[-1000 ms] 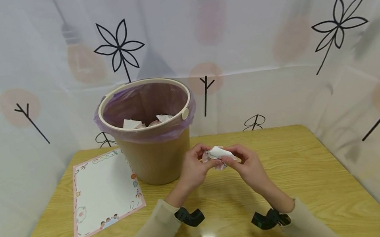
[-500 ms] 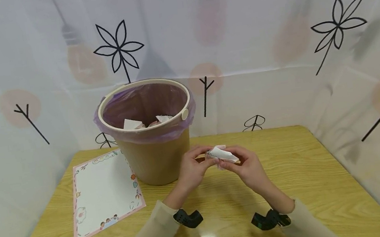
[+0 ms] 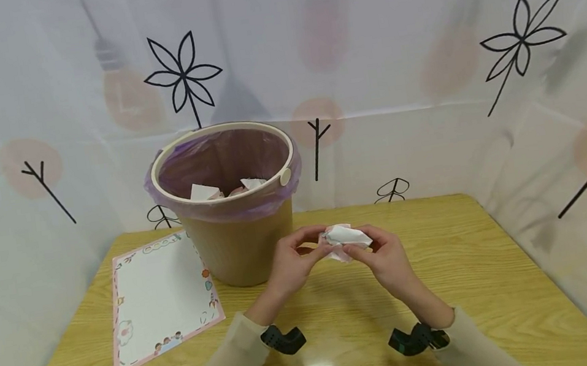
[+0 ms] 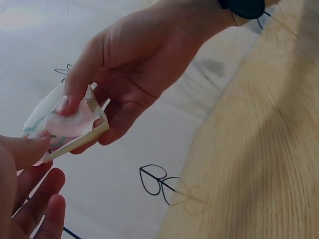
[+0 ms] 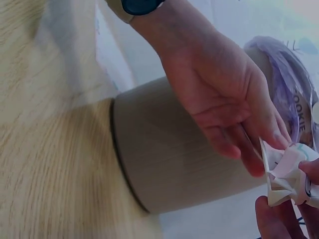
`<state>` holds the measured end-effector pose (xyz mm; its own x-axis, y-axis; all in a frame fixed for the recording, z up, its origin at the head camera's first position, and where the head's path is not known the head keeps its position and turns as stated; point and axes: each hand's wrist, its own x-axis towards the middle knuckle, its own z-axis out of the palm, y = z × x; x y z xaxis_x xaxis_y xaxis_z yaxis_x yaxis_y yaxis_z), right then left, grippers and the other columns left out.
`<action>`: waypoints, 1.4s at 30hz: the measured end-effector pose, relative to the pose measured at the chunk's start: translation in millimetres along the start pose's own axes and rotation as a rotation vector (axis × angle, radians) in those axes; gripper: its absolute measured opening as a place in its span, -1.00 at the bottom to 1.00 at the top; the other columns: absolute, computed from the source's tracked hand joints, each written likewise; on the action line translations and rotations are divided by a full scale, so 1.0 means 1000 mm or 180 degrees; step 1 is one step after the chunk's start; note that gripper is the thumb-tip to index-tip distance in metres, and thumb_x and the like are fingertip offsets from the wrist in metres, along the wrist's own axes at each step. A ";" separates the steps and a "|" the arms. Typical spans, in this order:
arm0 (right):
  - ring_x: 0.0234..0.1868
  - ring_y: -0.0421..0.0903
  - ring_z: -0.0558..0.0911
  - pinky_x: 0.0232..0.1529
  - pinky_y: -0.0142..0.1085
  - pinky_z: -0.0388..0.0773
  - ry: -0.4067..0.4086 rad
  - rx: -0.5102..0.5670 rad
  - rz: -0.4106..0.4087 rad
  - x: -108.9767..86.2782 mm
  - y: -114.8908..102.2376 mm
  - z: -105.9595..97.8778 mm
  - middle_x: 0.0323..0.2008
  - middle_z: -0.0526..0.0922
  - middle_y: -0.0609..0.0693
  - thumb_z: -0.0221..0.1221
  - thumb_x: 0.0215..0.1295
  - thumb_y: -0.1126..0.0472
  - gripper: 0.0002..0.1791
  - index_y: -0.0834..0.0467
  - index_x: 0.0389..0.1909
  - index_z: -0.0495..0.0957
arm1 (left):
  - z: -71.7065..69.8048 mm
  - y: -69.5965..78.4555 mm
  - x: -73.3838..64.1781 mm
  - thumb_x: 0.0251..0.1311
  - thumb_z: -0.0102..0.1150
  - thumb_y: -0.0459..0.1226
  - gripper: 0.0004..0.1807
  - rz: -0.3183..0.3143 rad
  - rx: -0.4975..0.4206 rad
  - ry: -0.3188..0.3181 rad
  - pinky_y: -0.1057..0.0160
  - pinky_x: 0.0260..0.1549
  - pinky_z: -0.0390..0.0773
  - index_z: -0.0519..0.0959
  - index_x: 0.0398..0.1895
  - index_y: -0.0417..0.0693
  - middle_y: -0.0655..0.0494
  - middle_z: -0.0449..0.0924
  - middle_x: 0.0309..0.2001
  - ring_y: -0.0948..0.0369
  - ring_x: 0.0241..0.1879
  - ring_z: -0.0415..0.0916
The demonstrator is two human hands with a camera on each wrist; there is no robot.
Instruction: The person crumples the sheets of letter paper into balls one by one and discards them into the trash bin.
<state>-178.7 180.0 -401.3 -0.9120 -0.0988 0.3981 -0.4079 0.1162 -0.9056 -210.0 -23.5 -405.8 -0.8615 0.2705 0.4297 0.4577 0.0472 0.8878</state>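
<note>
Operating remotely, I pinch crumpled paper (image 3: 346, 238) with the fingers (image 3: 360, 254) of my left hand (image 3: 289, 264) and right hand (image 3: 391, 261), above the surface (image 3: 465, 259), right of the bin (image 3: 243, 245), its long side crosswise, the left hand nearer the bin

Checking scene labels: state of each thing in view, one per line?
Crumpled paper: creased, held up
Left hand: pinching the crumpled paper
Right hand: pinching the crumpled paper
Bin: upright, open
Liner: in the bin, edge hanging outside
Paper pieces: lying in the bin
Printed sheet: flat, uncrumpled, on the table
Wrist cameras: worn, one per wrist
</note>
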 end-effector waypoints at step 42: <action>-0.20 -0.16 0.59 -0.28 -0.45 0.56 0.0082 -0.0365 0.0062 0.056 0.006 -0.037 -0.05 0.60 0.28 0.30 0.32 0.27 -0.64 0.38 0.06 0.58 | -0.214 0.056 -0.018 0.40 0.13 -0.32 -0.78 0.0511 0.0524 0.2295 0.41 -0.14 0.47 0.68 -0.10 -0.31 0.14 0.70 -0.18 0.25 -0.15 0.59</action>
<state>-234.1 211.5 -378.9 -0.9200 -0.0703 0.3856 -0.3911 0.2304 -0.8910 -216.0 -231.2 -328.1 -0.6860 -0.4071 0.6030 0.5679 0.2185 0.7936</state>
